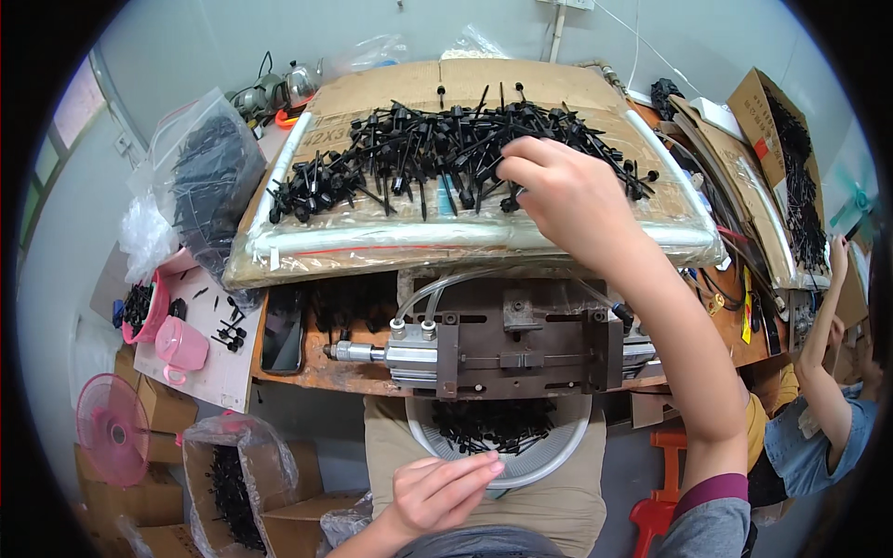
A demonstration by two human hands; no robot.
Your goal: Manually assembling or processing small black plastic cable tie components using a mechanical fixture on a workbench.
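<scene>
A heap of black plastic parts with thin stems and thicker heads (409, 139) lies on a plastic-wrapped cardboard board (372, 237). My right hand (567, 191) reaches over the right half of this heap, fingers bent and closed at the parts; what is between the fingertips is hidden. Below it stands a metal clamping fixture (521, 358) with air cylinders (411, 358) and clear hoses. In my lap rests a pale basket (581, 437) holding many black parts (493, 423). My left hand (442, 493) is at the basket's near rim, fingers pressed together; anything they hold is too small to make out.
Left of the board are a bag of black parts (219, 177), a pink cup (181, 344) and a phone (283, 335). A pink fan (112, 428) and an open carton (279, 465) stand lower left. At right, a co-worker's arm (819, 344) is near another carton (777, 139).
</scene>
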